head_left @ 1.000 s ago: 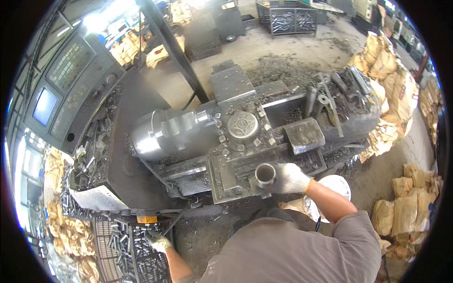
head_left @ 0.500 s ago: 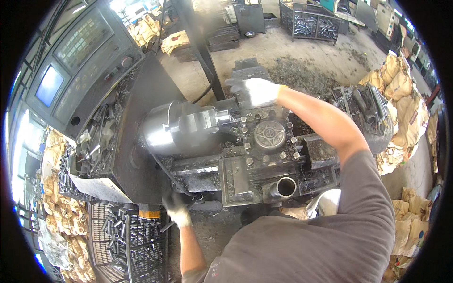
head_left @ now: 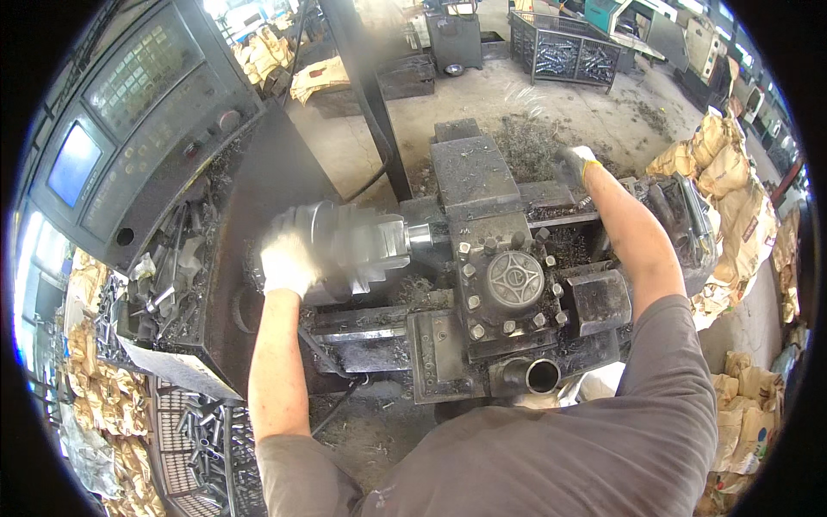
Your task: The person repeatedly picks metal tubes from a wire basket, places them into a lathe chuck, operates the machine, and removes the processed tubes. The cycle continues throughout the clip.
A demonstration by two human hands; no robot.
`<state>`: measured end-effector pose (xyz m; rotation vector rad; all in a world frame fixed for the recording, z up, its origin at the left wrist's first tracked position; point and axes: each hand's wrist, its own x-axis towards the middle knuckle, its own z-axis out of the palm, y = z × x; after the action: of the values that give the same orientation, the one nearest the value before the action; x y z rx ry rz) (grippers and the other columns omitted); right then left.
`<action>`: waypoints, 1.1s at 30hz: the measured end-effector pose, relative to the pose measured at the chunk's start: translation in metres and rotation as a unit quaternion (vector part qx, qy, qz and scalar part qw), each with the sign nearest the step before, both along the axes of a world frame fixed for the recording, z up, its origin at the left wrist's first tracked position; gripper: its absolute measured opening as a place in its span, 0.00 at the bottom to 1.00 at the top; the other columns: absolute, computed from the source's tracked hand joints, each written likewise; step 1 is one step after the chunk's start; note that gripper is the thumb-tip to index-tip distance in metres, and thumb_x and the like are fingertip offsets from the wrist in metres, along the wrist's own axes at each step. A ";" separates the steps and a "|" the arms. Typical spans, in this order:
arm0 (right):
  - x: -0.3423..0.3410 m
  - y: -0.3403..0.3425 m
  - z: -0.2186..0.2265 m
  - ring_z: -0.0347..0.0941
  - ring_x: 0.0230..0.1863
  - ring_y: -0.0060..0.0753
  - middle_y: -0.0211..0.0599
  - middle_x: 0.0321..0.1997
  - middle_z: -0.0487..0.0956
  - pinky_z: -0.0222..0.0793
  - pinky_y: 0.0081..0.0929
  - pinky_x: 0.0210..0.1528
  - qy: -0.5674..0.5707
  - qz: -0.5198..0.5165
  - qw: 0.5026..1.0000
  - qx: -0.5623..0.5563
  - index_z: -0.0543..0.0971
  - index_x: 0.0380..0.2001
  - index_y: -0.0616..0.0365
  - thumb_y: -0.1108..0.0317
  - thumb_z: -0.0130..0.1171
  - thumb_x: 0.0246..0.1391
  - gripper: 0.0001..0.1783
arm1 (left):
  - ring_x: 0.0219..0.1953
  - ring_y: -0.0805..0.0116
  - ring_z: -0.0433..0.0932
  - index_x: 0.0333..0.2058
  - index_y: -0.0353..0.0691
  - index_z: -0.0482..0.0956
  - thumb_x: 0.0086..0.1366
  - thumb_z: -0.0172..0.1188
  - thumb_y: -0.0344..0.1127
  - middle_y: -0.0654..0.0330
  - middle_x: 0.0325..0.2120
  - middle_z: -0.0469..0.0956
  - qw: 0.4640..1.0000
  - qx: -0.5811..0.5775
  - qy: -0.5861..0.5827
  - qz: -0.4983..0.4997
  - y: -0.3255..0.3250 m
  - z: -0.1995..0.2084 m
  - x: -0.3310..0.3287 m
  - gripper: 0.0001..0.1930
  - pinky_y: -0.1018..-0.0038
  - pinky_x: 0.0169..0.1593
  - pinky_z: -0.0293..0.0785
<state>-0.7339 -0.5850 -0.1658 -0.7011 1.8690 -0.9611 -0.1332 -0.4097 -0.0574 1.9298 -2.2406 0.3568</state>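
Note:
My left hand [head_left: 291, 258], in a pale work glove, is at the near left side of the lathe chuck [head_left: 357, 246]. Its fingers are smeared by motion, and the chuck's outline is blurred too. From the chuck's right side a shiny metal cylinder [head_left: 419, 236] sticks out toward the tool post. My right hand [head_left: 575, 165] wears a glove with dark fingers and reaches beyond the tool post, over the far side of the machine bed; its fingers are blurred. Between my arms stands the tool post with a round star-marked cap [head_left: 515, 278] and several bolts. A short metal tube [head_left: 543, 376] is on its near side.
A control panel with a lit screen [head_left: 76, 164] stands at left, above a tray of tools [head_left: 159, 297]. A crate of metal tubes [head_left: 207, 439] is below it. Metal chips litter the floor [head_left: 633, 116]. Brown paper sacks [head_left: 732, 215] lie at right.
My left hand has risen from below the machine's near edge to the chuck. My right hand has shifted right, away from the block behind the tool post. The tool post sits further right and nearer in view.

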 end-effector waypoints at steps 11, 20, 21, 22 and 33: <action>0.325 0.074 0.026 0.85 0.33 0.48 0.49 0.33 0.88 0.81 0.43 0.38 0.433 0.675 0.567 -0.187 0.87 0.38 0.62 0.48 0.77 0.40 0.29 | 0.67 0.41 0.74 0.67 0.32 0.72 0.55 0.70 0.41 0.41 0.61 0.78 0.977 -0.202 0.068 -0.028 0.001 -0.042 0.014 0.41 0.47 0.73 0.65; 0.313 0.049 0.022 0.74 0.23 0.33 0.40 0.23 0.84 0.67 0.42 0.26 0.325 0.761 0.547 -0.130 0.89 0.28 0.60 0.58 0.73 0.47 0.15 | 0.65 0.39 0.74 0.62 0.34 0.76 0.59 0.67 0.43 0.41 0.60 0.78 0.976 -0.202 0.079 -0.031 0.029 -0.032 0.007 0.33 0.44 0.72 0.63; 0.302 0.048 0.018 0.71 0.19 0.34 0.42 0.19 0.82 0.66 0.43 0.25 0.313 0.758 0.556 -0.136 0.89 0.26 0.61 0.56 0.73 0.47 0.17 | 0.66 0.39 0.73 0.61 0.35 0.76 0.59 0.67 0.43 0.41 0.60 0.77 0.981 -0.177 0.076 -0.018 0.030 -0.027 0.001 0.32 0.44 0.72 0.63; 0.289 0.052 0.028 0.76 0.22 0.40 0.46 0.22 0.84 0.70 0.45 0.28 0.344 0.756 0.539 -0.141 0.89 0.26 0.61 0.55 0.74 0.45 0.17 | 0.66 0.39 0.73 0.61 0.35 0.76 0.58 0.67 0.43 0.41 0.60 0.77 0.978 -0.187 0.085 -0.023 0.033 -0.026 0.003 0.32 0.44 0.73 0.62; 0.149 0.152 0.115 0.87 0.48 0.51 0.59 0.49 0.87 0.84 0.43 0.54 0.307 0.207 0.885 -0.282 0.76 0.60 0.66 0.57 0.78 0.45 0.41 | 0.69 0.39 0.69 0.63 0.35 0.74 0.57 0.67 0.46 0.41 0.62 0.75 0.959 -0.260 0.109 -0.019 0.030 -0.064 0.025 0.37 0.43 0.75 0.59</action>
<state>-0.5846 -0.4327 -0.0510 -1.8582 1.8160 -1.0760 -0.1081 -0.3799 -0.1211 1.5626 -1.8083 0.6218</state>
